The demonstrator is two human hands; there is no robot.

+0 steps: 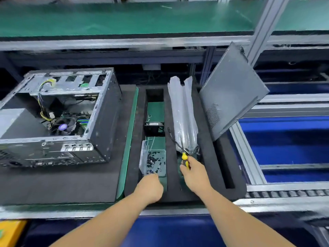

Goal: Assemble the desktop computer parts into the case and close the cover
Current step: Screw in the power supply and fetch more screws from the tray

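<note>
Left hand (151, 186), fingers hidden so grip unclear, reaches the screw box (154, 163); right hand (193, 172) grips a yellow screwdriver (185, 158) beside plastic bags (183, 114). Open case (58, 118) lies left on black foam (74, 182); cover (233, 97) leans, possibly against the frame post (263, 24).

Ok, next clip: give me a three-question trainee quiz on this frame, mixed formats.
1. True or false: the side cover is already fitted on the computer case.
2. What does the right hand grip?
A. yellow-handled screwdriver
B. case fan
C. plastic-wrapped bundle
3. Fill in: the left hand reaches at the clear box of ____.

Key: 1 false; 2 A; 3 screws.
</note>
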